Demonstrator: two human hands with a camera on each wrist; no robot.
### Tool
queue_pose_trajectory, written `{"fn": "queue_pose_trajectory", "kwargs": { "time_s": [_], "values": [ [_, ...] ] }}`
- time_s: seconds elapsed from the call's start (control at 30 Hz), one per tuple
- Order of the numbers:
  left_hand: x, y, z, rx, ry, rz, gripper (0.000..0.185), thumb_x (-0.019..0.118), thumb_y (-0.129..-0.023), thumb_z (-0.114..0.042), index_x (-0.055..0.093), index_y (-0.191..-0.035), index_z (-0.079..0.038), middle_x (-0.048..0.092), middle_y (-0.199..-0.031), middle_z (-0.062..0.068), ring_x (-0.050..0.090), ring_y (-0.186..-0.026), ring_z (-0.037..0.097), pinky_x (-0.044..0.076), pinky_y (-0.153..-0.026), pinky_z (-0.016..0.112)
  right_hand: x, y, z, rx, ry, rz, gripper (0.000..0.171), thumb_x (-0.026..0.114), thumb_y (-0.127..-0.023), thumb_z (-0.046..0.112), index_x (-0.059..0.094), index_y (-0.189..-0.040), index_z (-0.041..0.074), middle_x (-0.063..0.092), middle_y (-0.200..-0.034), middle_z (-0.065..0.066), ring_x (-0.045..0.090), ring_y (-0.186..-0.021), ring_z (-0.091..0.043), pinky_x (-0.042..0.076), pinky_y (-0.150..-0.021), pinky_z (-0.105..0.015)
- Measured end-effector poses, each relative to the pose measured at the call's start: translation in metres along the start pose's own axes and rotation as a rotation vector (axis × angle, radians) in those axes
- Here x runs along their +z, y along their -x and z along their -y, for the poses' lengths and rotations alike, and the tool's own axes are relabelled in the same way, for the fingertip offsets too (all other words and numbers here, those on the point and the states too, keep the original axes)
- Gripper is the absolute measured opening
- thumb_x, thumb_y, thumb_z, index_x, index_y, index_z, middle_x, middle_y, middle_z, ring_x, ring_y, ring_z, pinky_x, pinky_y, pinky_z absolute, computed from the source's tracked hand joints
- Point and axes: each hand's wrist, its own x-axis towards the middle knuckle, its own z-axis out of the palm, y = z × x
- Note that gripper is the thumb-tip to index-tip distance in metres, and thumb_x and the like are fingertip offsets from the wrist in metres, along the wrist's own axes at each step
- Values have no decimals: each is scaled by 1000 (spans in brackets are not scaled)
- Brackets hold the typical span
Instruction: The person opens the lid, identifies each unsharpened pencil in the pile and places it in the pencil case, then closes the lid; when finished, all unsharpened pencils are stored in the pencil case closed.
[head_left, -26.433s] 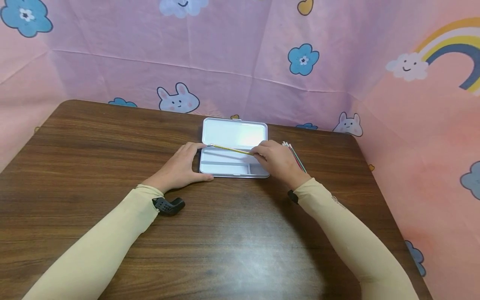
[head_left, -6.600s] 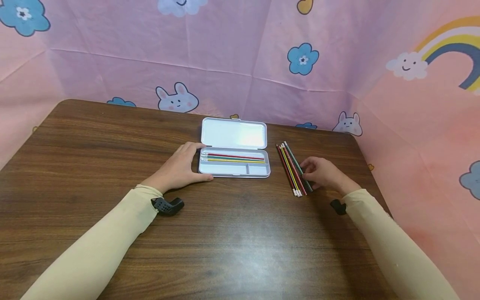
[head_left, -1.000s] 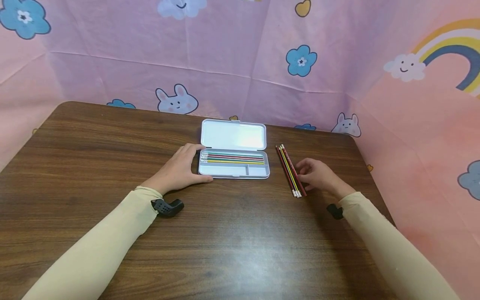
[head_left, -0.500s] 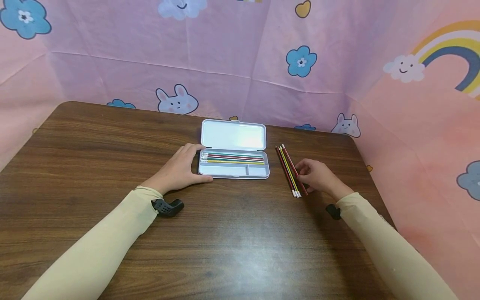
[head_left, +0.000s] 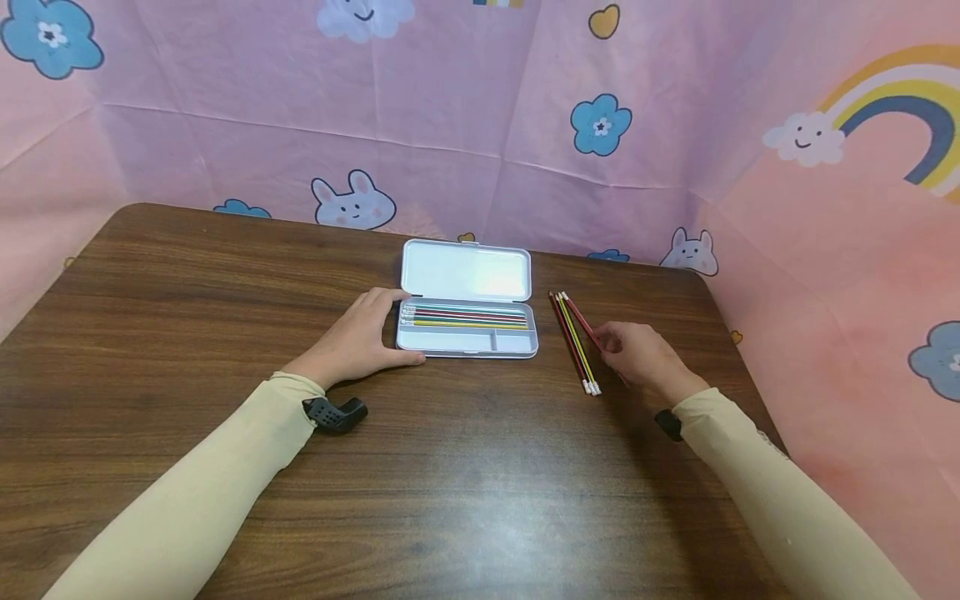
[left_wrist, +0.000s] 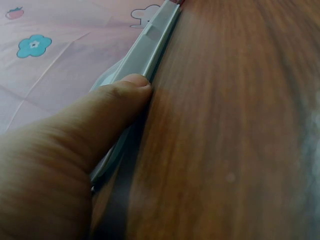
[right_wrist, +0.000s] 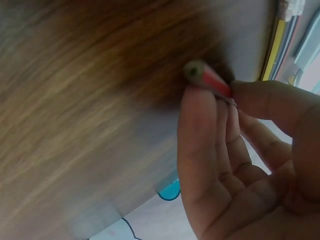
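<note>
An open white pencil case [head_left: 467, 342] lies on the brown table [head_left: 465, 492], with several coloured pencils [head_left: 465, 317] in its long compartment. My left hand [head_left: 360, 337] holds the case's left end, thumb along its front edge [left_wrist: 125, 92]. To the right of the case lie a few loose pencils [head_left: 573, 346]. My right hand [head_left: 637, 354] pinches a red pencil [head_left: 585, 321] from that group; in the right wrist view its end [right_wrist: 207, 77] sits between thumb and fingers.
Pink printed cloth [head_left: 480, 125] walls the table at the back and right. A small black object [head_left: 337, 412] lies by my left wrist. The table's right edge [head_left: 738, 367] runs close to my right hand.
My right hand has closed on the red pencil and begun lifting it away from the other loose pencils. The left hand and the case have not moved.
</note>
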Motion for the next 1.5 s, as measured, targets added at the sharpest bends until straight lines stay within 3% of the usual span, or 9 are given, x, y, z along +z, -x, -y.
{"fn": "queue_pose_trajectory", "kwargs": {
  "time_s": [0.17, 0.37, 0.6, 0.73, 0.93, 1.17, 1.37, 1.5],
  "values": [
    [0, 0, -1, 1, 1, 4, 107, 80, -80, -66, 35, -157, -8, 40, -155, 16, 37, -143, 34, 34, -116, 57, -1, 4, -5, 20, 47, -23, 29, 65, -94, 6, 69, -122, 3, 71, -97, -8, 62, -71, -18, 50, -62, -35],
    [0, 0, -1, 2, 4, 1, 108, 80, -79, -67, 35, -157, -7, 40, -156, 16, 36, -144, 35, 34, -116, 58, -3, 5, -13, -8, 95, -113, 26, 65, -91, 5, 70, -116, 3, 71, -96, -10, 64, -82, -24, 52, -69, -43],
    [-1, 0, 0, 1, 12, 4, 106, 80, -80, -65, 34, -157, -8, 39, -156, 16, 36, -144, 35, 34, -116, 59, -9, 3, -11, -65, 123, -222, 23, 66, -91, 5, 71, -113, 4, 70, -98, -10, 67, -87, -27, 55, -74, -49],
    [-1, 0, 1, 1, 12, 5, 107, 80, -80, -66, 34, -158, -8, 39, -156, 16, 36, -144, 35, 34, -116, 59, -10, 0, -4, -115, 144, -283, 23, 66, -90, 5, 72, -113, 6, 68, -96, -8, 67, -84, -26, 55, -70, -48],
    [-1, 0, 0, -4, 8, 9, 107, 80, -80, -66, 34, -158, -9, 38, -157, 15, 35, -145, 34, 34, -116, 59, -7, -10, 20, -225, 174, -372, 24, 67, -89, 3, 73, -112, 9, 68, -96, -5, 65, -77, -21, 54, -61, -44],
    [-1, 1, 0, -7, 6, 12, 108, 79, -80, -66, 33, -158, -8, 38, -157, 16, 35, -145, 35, 35, -116, 59, 2, -30, 62, -385, 217, -401, 23, 69, -92, 4, 74, -113, 12, 68, -96, -2, 58, -73, -18, 50, -54, -39],
    [-1, 1, 0, -6, 5, 7, 107, 81, -80, -64, 33, -158, -8, 39, -156, 16, 36, -144, 35, 35, -116, 59, 16, -45, 98, -498, 264, -356, 24, 65, -95, 3, 74, -115, 13, 67, -96, -2, 60, -78, -17, 51, -54, -36],
    [-1, 1, -1, -4, 3, 3, 107, 80, -80, -65, 34, -158, -8, 40, -156, 16, 37, -143, 35, 35, -116, 59, 24, -53, 116, -518, 295, -278, 25, 66, -97, 5, 75, -117, 15, 68, -99, -2, 62, -81, -16, 55, -61, -38]
  ]
}}
